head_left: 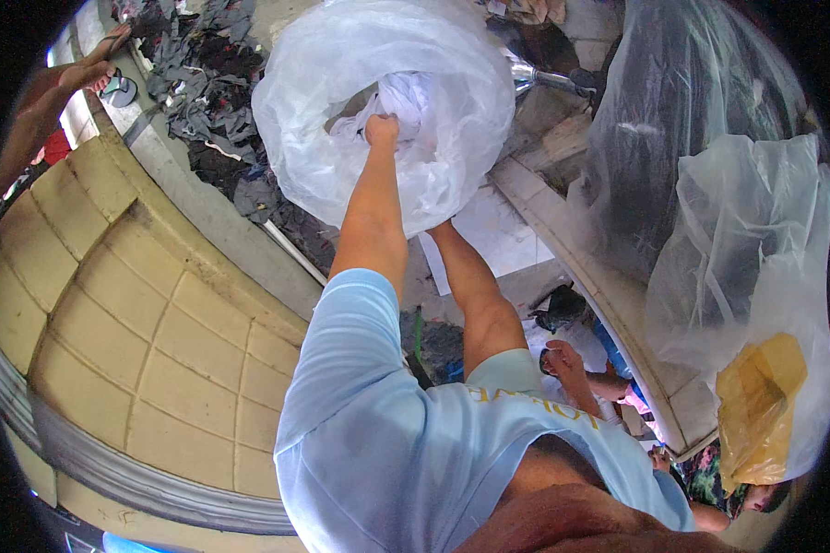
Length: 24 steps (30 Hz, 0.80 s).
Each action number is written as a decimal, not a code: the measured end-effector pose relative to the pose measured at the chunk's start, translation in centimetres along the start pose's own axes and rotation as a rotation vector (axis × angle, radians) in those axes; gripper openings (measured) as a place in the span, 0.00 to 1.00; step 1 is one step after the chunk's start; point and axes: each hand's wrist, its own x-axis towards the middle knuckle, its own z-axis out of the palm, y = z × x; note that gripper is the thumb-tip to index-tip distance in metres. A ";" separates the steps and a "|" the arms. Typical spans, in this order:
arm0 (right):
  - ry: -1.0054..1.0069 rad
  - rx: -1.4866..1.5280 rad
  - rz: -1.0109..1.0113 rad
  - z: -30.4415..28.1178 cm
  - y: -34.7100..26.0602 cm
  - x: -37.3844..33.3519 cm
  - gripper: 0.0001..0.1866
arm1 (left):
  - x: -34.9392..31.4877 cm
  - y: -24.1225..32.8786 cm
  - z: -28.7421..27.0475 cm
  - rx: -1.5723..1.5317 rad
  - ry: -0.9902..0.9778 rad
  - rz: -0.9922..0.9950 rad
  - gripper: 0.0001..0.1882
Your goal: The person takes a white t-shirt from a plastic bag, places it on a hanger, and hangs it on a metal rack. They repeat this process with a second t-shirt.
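In the head view, white cloth (404,97), lying inside the mouth of a clear bag (290,120), appears to be grasped in the clenched left hand (381,130), while the right hand's grip cannot be told. The cloth is judged light, soft and limp, best held by a thick bunched fold; the bag looks thin, slippery and easily torn, best held by its gathered rim.

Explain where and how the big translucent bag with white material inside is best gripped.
Probably by the bunched rim of the translucent bag, from the near right: the mouth opens toward the camera, and loose folds there give something to grasp, clear of the left hand at the white material.
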 end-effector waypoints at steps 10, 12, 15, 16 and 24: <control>-0.030 0.018 -0.176 1.8 -8.5 -1.3 0.14 | -6.8 5.7 -6.7 -0.701 -0.042 0.271 0.09; -0.058 0.012 -0.264 2.2 -9.5 -1.9 0.14 | -12.0 9.0 -10.8 -0.532 0.022 0.556 0.09; -0.113 0.046 -0.404 4.1 -11.8 -3.9 0.14 | -20.3 12.1 -15.2 -0.239 0.047 0.920 0.07; -0.144 0.091 -0.408 4.5 -14.0 -4.7 0.14 | -22.7 11.8 -16.7 -0.179 0.007 0.945 0.07; -0.194 0.314 -0.782 7.3 -21.9 -1.1 0.12 | -39.6 16.7 -28.7 -0.171 0.088 1.018 0.05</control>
